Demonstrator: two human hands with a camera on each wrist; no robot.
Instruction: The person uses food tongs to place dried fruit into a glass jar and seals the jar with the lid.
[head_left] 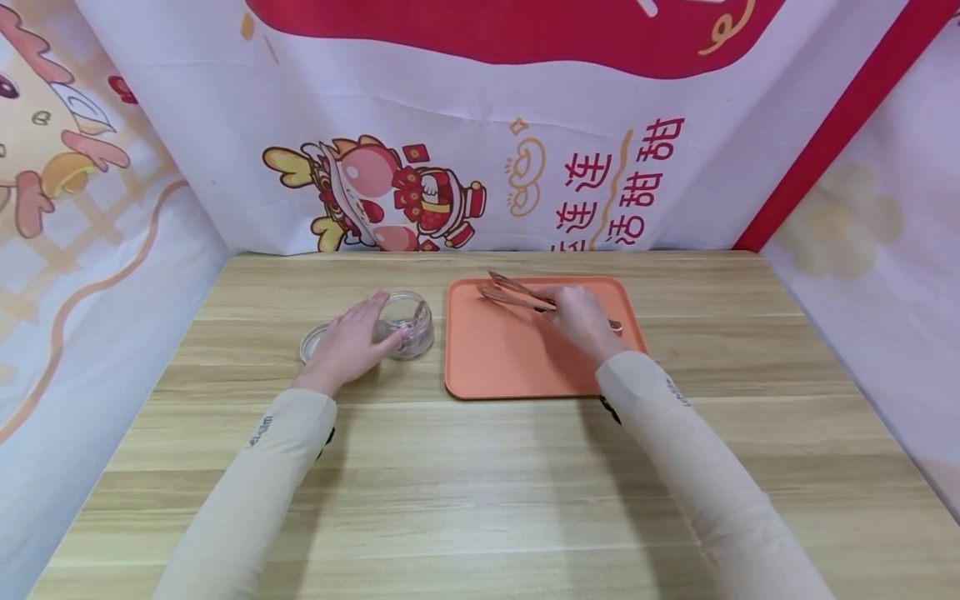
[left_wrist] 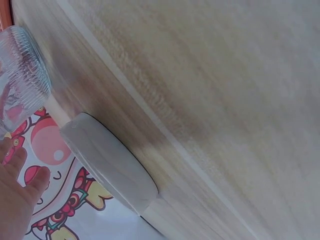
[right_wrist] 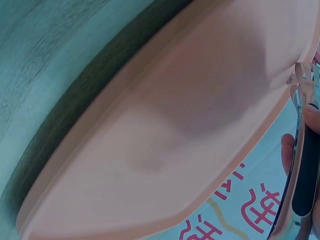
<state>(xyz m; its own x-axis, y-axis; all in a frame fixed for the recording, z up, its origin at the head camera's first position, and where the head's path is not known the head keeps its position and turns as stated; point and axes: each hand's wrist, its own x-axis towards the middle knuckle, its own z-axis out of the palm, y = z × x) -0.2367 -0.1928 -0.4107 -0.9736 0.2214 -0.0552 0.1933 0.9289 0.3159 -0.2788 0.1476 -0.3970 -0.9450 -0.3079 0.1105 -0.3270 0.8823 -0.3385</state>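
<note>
On the left, a clear glass jar (head_left: 422, 333) with ribbed sides stands without its lid, a few thin reddish-brown pieces inside. My left hand (head_left: 348, 343) is spread at its left side, thumb across the front and fingers by the rim; contact is hard to tell. The jar (left_wrist: 22, 75) also shows in the left wrist view. Beside it lies a round pale lid (left_wrist: 107, 162), partly behind the hand in the head view. My right hand (head_left: 581, 318) grips metal tongs (head_left: 517, 298) with black handle parts, their spread tips over the orange tray's (head_left: 517, 367) far left part.
The wooden table (head_left: 450, 492) reaches back to a printed cloth (head_left: 480, 150) hanging along its far edge. More cloth (head_left: 847, 250) hangs at the right side. The tray has a low raised rim and stands just right of the jar.
</note>
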